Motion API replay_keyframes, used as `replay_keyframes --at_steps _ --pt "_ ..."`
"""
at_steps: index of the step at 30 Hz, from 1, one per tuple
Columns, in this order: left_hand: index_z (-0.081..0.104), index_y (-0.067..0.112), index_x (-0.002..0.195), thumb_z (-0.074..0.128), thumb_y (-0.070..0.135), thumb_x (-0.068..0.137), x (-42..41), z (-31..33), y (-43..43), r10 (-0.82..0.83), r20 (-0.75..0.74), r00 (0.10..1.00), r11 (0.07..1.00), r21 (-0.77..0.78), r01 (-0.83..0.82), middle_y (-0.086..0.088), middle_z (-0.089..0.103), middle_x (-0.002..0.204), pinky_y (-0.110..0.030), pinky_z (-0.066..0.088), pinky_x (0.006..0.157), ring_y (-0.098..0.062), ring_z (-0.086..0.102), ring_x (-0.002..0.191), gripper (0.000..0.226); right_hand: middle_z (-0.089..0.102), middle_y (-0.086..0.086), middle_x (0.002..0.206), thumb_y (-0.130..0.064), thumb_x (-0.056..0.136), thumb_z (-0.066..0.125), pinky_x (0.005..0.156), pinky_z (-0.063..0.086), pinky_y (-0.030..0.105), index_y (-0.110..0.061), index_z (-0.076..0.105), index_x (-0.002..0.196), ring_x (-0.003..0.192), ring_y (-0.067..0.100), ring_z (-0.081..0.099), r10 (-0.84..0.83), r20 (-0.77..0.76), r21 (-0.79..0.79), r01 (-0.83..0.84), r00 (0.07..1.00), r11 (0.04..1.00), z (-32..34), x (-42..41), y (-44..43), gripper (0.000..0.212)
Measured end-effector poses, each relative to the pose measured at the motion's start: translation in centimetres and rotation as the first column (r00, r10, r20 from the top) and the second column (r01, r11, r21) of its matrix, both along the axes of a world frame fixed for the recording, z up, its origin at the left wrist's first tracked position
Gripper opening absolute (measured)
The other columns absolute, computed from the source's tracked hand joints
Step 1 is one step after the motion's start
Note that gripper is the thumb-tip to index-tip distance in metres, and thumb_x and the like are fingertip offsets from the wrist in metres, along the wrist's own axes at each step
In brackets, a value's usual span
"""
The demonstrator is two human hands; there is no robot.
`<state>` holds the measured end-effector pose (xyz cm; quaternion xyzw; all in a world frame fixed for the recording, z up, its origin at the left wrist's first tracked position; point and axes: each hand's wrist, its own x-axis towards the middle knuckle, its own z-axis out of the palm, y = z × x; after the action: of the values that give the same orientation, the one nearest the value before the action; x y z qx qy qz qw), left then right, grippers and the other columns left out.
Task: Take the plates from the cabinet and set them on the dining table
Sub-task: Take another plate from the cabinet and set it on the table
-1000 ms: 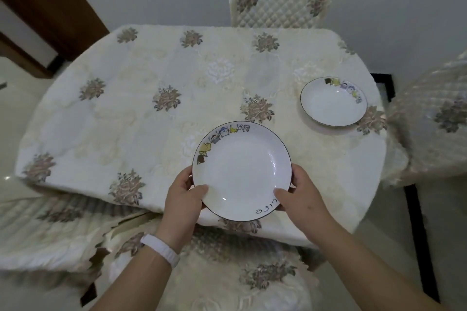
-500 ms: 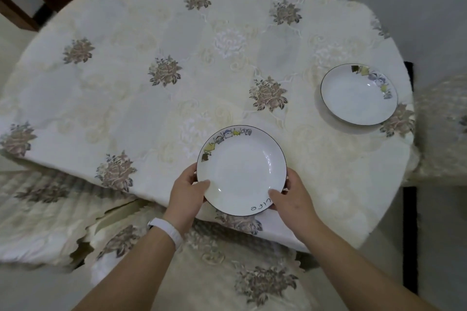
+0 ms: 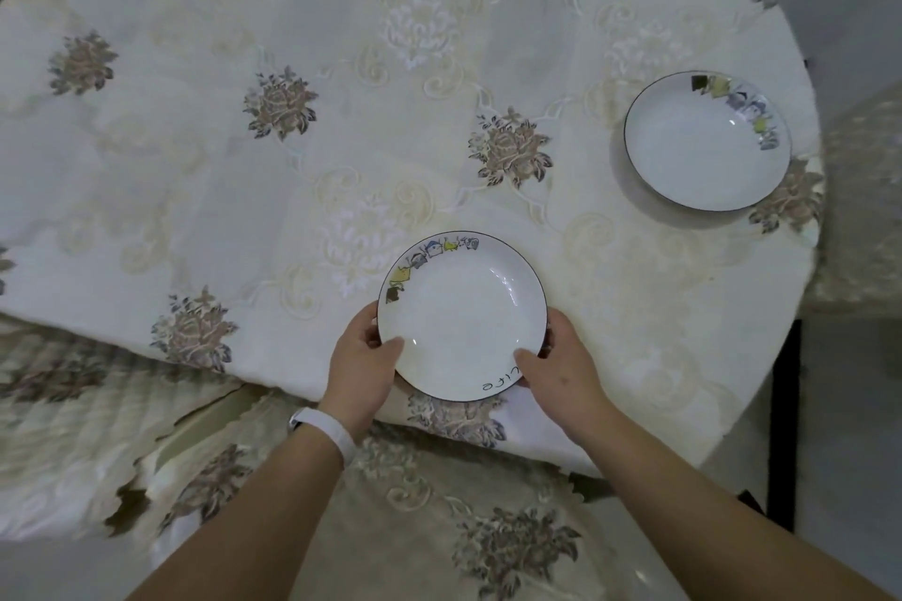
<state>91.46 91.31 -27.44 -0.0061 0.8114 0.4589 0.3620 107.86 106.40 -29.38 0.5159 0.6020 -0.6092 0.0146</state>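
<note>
Two plates show. The near plate [image 3: 462, 315] is white with a thin dark rim, a band of small coloured drawings along its upper left edge and dark handwritten letters at its lower right edge. It sits over the near edge of the table [image 3: 195, 161], just above the spot where the cloth folds down; whether it rests on the cloth or is held a little above it cannot be told.

Two hands grip it. The left hand [image 3: 363, 359] clasps the left rim, thumb lying on the inner face, fingers curled beneath. A white band [image 3: 324, 429] circles that wrist. The right hand [image 3: 561, 368] clasps the lower right rim the same way, thumb on top beside the lettering, fingers under.

The far plate [image 3: 706, 141] lies flat on the table near its right edge, well apart from the near one, with no hand on it. It has the same dark rim and a coloured band at its upper right.

The table wears one cream cloth with brown flower clusters and pale embroidered scrolls. One padded chair [image 3: 463, 527] in matching fabric stands below the near plate, between the forearms; another [image 3: 63, 405] sits at lower left.
</note>
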Motion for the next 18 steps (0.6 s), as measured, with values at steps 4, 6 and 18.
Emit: replay_keyframes --at_steps 4,6,18 --pt "0.055 0.037 0.109 0.056 0.002 0.088 -0.2 0.2 0.5 -0.063 -0.069 0.996 0.996 -0.068 0.058 0.009 0.066 0.094 -0.026 0.051 0.070 -0.010 0.063 0.085 0.041 0.063 -0.018 0.108 -0.024 0.072 0.059 0.081 0.059 0.049 -0.036 0.045 0.129 0.097 0.016 0.065 0.056 0.007 0.024 -0.056 0.998 0.998 -0.3 0.1 0.3 0.060" --pt "0.054 0.035 0.112 0.056 0.004 0.089 -0.1 0.2 0.5 -0.071 -0.079 0.994 0.994 -0.086 0.064 0.009 0.065 0.094 -0.028 0.052 0.072 -0.009 0.062 0.084 0.039 0.063 -0.016 0.106 -0.021 0.076 0.061 0.079 0.059 0.048 -0.032 0.045 0.131 0.091 0.016 0.066 0.084 0.004 0.026 -0.085 0.996 0.996 0.0 0.1 0.6 0.058" --pt "0.057 0.024 0.121 0.055 0.015 0.095 2.8 6.4 -4.4 -0.112 -0.237 0.965 0.987 -0.138 0.081 0.000 0.063 0.108 -0.027 0.051 0.070 -0.012 0.060 0.086 0.028 0.060 0.001 0.107 -0.023 0.093 0.057 0.079 0.043 0.028 -0.016 0.056 0.128 0.087 0.015 0.059 0.313 0.111 0.385 -0.331 0.943 0.861 4.9 3.4 4.6 0.036"
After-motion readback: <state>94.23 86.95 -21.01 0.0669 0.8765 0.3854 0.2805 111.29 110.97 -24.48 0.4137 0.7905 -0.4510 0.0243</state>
